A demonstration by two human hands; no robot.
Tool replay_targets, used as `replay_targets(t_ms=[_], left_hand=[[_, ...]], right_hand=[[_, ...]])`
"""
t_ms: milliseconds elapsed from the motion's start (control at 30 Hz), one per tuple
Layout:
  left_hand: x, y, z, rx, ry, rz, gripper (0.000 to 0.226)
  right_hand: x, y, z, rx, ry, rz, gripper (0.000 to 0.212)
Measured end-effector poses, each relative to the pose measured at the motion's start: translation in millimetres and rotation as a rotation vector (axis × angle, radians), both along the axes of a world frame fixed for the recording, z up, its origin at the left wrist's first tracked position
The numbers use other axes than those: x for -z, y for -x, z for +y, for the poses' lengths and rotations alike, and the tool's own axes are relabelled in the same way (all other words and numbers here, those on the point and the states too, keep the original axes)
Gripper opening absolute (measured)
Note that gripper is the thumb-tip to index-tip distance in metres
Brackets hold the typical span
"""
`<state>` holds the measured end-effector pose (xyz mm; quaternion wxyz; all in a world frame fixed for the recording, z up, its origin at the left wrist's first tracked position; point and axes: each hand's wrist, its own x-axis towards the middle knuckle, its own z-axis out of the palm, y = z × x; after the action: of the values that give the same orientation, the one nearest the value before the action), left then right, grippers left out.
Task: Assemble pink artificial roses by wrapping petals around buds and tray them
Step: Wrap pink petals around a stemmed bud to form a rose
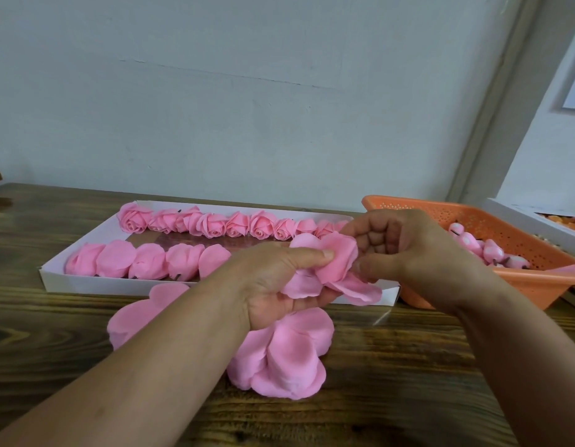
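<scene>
Head view: petals (336, 264) between both hands (pinched).

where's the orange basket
In the head view the orange basket sits on the table's right side, just right of the white tray and behind the right hand.

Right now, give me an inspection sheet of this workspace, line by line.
Surface: dark wooden table, grain showing.
Job's things: white tray with a far row of finished roses and a near row lying on their sides; petal piece held above the tray; two petal stacks and on the table.
Clutter: orange perforated basket holding buds; another white tray behind it.
Grippers: left hand holds the petal piece from below, thumb on top; right hand pinches it with curled fingers.
Cables: nothing seen.
Surroundings: pale wall; grey frame at right.
</scene>
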<state>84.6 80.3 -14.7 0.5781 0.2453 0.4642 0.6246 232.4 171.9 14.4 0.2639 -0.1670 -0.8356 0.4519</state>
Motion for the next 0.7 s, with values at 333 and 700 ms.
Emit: replay_targets(t_ms=[333, 700], left_hand=[[-2.0, -2.8, -2.4, 0.012, 0.028, 0.03, 0.023], [-1.2, -9.4, 0.2, -0.098, -0.057, 0.126, 0.019]], right_hand=[[1.6, 4.4, -5.9, 0.054, -0.169, 0.028, 0.021], [5.6, 5.9, 2.8, 0.173, -0.205, 0.054, 0.006]])
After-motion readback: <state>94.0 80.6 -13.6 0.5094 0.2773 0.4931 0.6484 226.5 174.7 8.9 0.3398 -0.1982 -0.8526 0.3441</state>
